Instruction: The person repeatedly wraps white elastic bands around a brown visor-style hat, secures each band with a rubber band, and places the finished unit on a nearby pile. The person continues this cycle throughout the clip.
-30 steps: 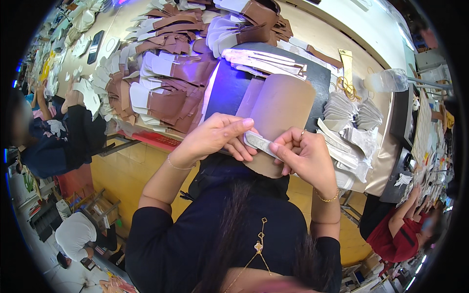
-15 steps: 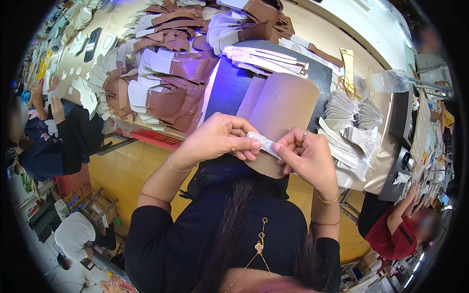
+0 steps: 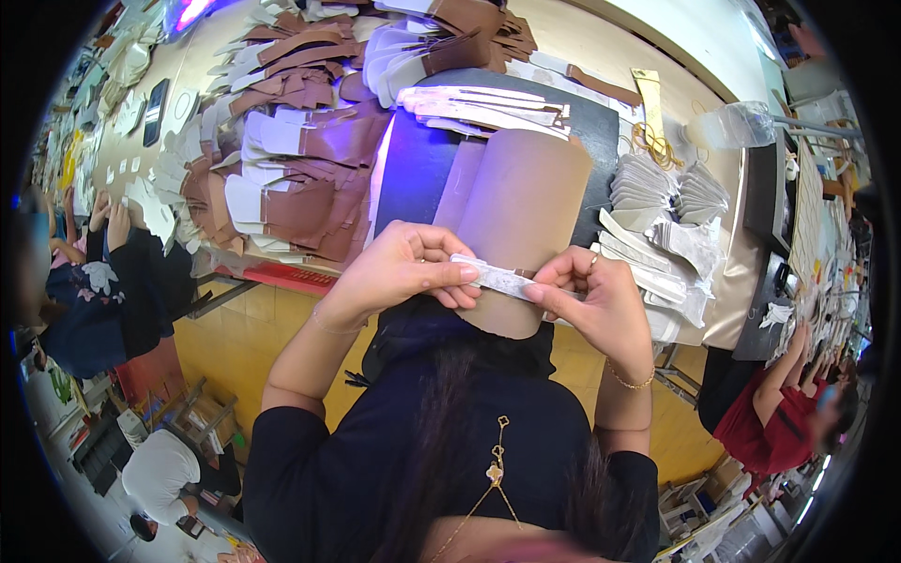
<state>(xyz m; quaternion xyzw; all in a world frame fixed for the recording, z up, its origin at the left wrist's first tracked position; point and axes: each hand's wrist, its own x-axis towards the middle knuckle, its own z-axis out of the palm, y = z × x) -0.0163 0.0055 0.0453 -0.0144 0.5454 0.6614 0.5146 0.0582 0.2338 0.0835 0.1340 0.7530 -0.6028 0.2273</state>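
A narrow whitish strip (image 3: 504, 280), its surface patchy grey, stretches between my two hands. My left hand (image 3: 418, 266) pinches its left end between thumb and fingers. At the other end, my right hand (image 3: 589, 289) grips it between thumb and forefinger. Just beneath the strip lies a curved tan sheet (image 3: 528, 192), bowed up in the middle, its near edge hanging past the table edge toward my lap. Under that sheet is a dark flat board (image 3: 413, 178).
Brown and white cut pieces (image 3: 310, 178) lie in piles at left. Long white strips (image 3: 488, 108) rest on the board's far part. Fanned pale pieces (image 3: 648, 192), a yellow strip (image 3: 649, 98) and a clear plastic bottle (image 3: 737, 127) are at right. Other people work on both sides.
My hands have drawn slightly apart, and more of the strip now shows between them. The whole view has shifted, so the table's things sit a little further left.
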